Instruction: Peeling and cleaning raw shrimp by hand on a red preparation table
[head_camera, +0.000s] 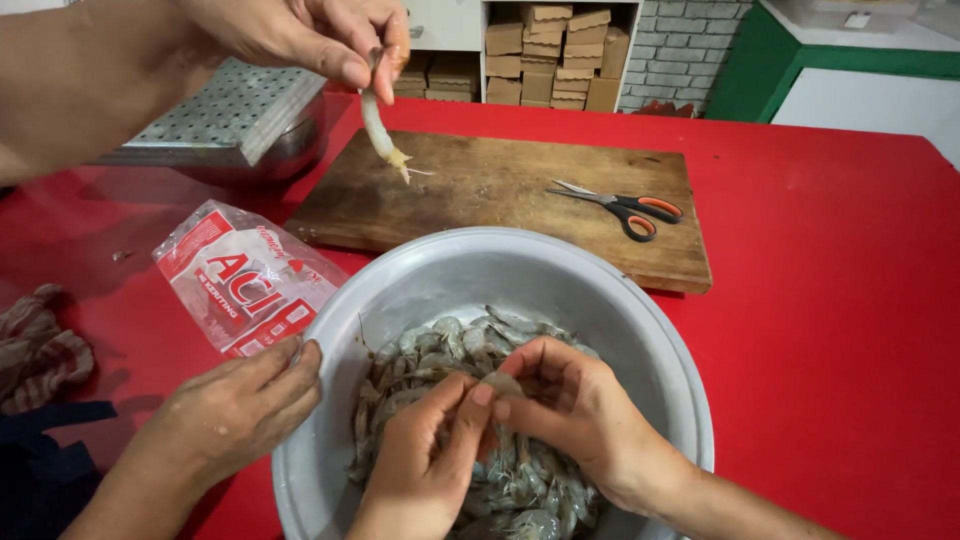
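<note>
Two hands are working inside a big metal bowl (640, 330) full of raw grey shrimp (440, 350). Left hand (425, 455) & right hand (575, 405) are meeting fingertip to fingertip, both pinching one shrimp (503, 385) just above the pile. A co-worker's hand (235, 405) is resting on the bowl's left rim, fingers loose, w/ nothing in it. Another co-worker's hand (320, 35) at top is dangling a pale peeled shrimp (380, 130) over the wooden cutting board (480, 205). Scissors (620, 205) w/ orange-black handles are lying on the board. Red-white plastic packet (245, 280) is sitting on the red table (830, 300) left of the bowl, near a striped cloth (35, 350).
</note>
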